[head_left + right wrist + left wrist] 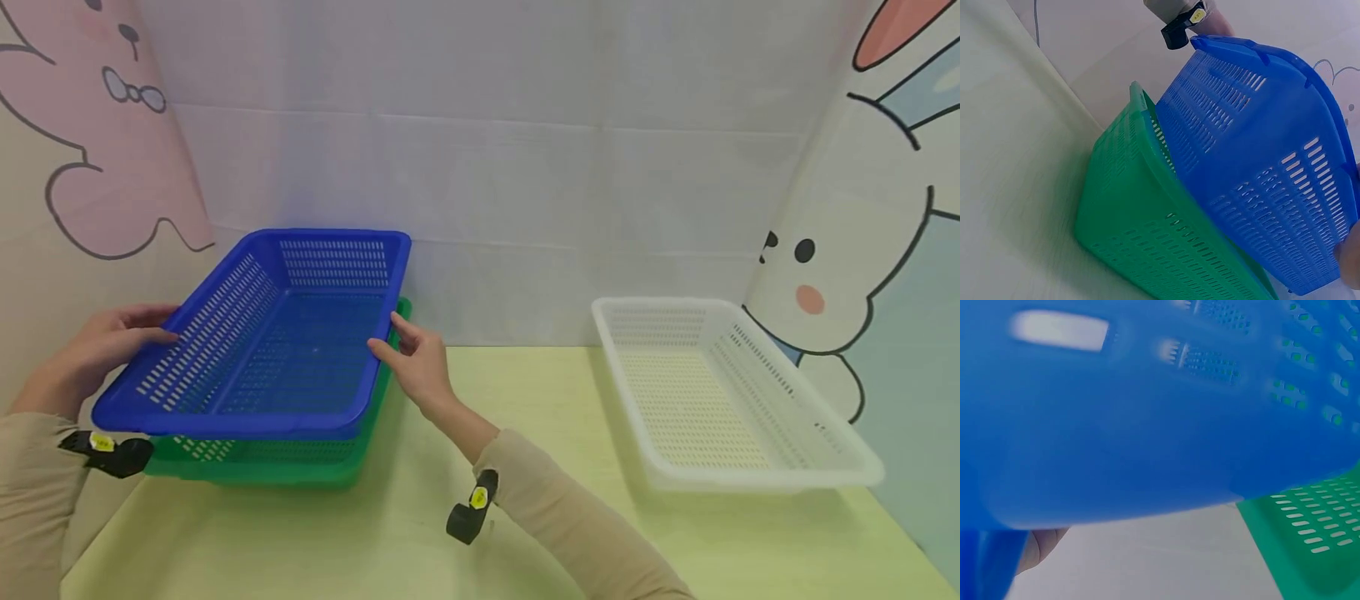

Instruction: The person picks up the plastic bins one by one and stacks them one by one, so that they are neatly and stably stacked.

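Observation:
Both hands grip a blue plastic basket [315, 350] by its long side rims. My left hand [112, 342] holds the left rim, thumb over the top edge. On the opposite rim, my right hand [416, 362] pinches with thumb and fingers. Beneath the blue basket is a green basket [300, 471] of similar shape, resting on the table. In the right wrist view the blue basket sits tilted, its lower part within the green basket's opening [1147, 144]. The left wrist view is mostly filled by the blue basket's wall [1116, 437].
A white basket [637, 400] stands on the right of the pale yellow-green table [540, 517]. A white cloth [480, 183] hangs behind the table. Cartoon-printed panels [127, 167] flank it on both sides.

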`<control>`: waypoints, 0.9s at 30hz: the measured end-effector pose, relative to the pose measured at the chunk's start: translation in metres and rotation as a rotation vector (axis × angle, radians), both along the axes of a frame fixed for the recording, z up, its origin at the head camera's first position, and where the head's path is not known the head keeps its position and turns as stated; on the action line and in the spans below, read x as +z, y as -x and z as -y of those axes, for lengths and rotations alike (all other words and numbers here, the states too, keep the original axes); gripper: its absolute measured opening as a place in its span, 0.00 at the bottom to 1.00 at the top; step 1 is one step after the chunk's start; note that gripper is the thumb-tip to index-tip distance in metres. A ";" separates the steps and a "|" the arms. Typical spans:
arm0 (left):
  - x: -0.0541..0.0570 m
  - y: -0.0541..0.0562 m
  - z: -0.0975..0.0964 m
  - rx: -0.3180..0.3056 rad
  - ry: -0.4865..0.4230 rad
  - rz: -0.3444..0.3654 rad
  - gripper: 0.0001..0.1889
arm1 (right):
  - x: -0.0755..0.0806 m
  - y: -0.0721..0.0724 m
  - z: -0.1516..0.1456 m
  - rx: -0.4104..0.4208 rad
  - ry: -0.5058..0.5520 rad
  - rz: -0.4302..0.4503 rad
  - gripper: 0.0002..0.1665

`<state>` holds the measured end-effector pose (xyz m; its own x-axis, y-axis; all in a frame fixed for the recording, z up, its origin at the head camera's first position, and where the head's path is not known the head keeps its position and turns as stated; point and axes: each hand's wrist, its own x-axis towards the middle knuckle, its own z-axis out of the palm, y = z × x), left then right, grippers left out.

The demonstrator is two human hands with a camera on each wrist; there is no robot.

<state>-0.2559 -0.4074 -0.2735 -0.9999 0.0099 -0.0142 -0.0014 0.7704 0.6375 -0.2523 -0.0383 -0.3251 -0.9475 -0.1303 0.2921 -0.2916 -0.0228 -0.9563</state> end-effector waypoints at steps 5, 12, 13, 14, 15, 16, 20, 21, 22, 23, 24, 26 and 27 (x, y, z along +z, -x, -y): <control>-0.005 0.001 -0.002 -0.031 -0.025 0.017 0.31 | -0.010 -0.002 0.002 -0.018 -0.046 0.024 0.32; -0.022 0.000 -0.002 -0.030 -0.022 0.016 0.31 | -0.020 -0.002 0.003 -0.024 -0.055 0.047 0.32; -0.025 -0.001 -0.002 -0.031 -0.012 0.019 0.31 | -0.021 -0.002 0.002 -0.023 -0.055 0.049 0.32; -0.028 -0.001 -0.002 -0.036 -0.010 0.027 0.32 | -0.022 -0.003 0.002 -0.023 -0.057 0.053 0.32; -0.031 -0.002 -0.002 -0.039 -0.006 0.032 0.32 | -0.023 -0.003 0.001 -0.023 -0.059 0.052 0.32; -0.033 -0.001 -0.002 -0.040 -0.005 0.035 0.32 | -0.024 -0.003 0.000 -0.021 -0.058 0.055 0.32; -0.042 0.000 -0.001 -0.031 -0.009 0.046 0.33 | -0.028 -0.003 -0.004 -0.011 -0.063 0.051 0.32; -0.044 0.000 -0.001 -0.037 -0.010 0.046 0.34 | -0.030 -0.003 -0.005 -0.006 -0.061 0.046 0.32; -0.046 0.000 -0.001 -0.026 -0.005 0.044 0.34 | -0.031 -0.003 -0.005 0.000 -0.059 0.046 0.32; -0.047 0.000 0.000 -0.033 -0.006 0.042 0.34 | -0.033 -0.003 -0.005 0.004 -0.056 0.046 0.32; -0.049 0.000 -0.001 -0.034 -0.004 0.040 0.33 | -0.035 -0.002 -0.005 0.007 -0.053 0.043 0.32; -0.051 -0.002 -0.002 -0.032 -0.001 0.039 0.33 | -0.041 -0.002 -0.005 0.008 -0.049 0.040 0.32; -0.053 -0.003 -0.003 -0.047 -0.004 0.039 0.33 | -0.044 -0.002 -0.005 0.009 -0.048 0.040 0.32</control>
